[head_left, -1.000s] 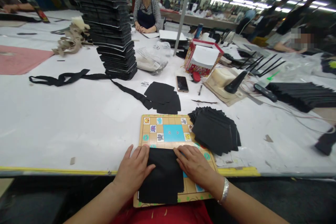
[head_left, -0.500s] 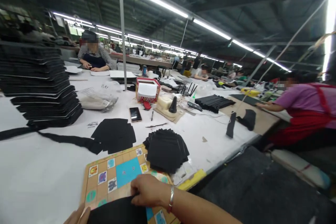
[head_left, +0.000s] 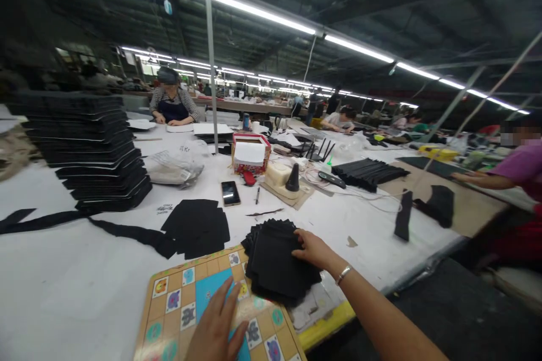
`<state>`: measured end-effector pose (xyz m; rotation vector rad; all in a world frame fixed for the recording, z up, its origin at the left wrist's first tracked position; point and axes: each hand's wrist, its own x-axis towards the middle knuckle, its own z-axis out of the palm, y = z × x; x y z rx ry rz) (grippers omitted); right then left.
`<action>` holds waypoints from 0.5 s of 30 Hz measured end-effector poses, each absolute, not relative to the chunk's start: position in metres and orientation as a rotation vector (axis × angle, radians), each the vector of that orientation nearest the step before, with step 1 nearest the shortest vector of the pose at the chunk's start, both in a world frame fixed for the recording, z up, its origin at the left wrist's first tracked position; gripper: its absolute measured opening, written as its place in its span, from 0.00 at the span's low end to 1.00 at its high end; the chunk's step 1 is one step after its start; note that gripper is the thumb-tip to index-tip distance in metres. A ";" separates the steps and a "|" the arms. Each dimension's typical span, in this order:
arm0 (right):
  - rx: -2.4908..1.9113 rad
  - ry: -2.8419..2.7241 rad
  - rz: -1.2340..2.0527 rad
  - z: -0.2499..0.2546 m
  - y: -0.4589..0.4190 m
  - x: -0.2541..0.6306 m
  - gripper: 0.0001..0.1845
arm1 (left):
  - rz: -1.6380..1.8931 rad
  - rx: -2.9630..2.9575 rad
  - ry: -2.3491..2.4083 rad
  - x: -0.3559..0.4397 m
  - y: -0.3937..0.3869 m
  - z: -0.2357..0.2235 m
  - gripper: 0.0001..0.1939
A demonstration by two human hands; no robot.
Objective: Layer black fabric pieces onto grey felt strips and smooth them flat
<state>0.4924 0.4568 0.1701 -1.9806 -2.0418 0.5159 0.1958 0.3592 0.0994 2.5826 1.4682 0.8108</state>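
Moved to the black cloth stack [head_left: 275, 262], my right hand [head_left: 313, 252] rested curled on its right edge, grip unclear; my open left hand [head_left: 215, 324] held nothing.

No words can be read clearly. A small patch of dark scribbled marks [head_left: 164, 208] sits on the white work table [head_left: 63, 276], and the clear plastic bag [head_left: 175, 166] carries dark printed characters (both too blurred to make out).

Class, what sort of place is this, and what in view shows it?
Probably a textile or bag factory: a tall stack of black cut panels, a long white work table, and rows of workers under strip lights.
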 end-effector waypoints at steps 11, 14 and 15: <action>-1.925 -2.141 0.137 0.169 0.485 0.516 0.25 | 0.621 2.295 1.538 0.203 0.433 0.134 0.17; -1.683 -2.167 -0.013 0.177 0.477 0.491 0.23 | 0.661 2.256 1.787 0.145 0.470 0.131 0.16; -1.602 -2.186 -0.005 0.179 0.471 0.479 0.22 | 0.664 2.251 1.837 0.131 0.479 0.128 0.17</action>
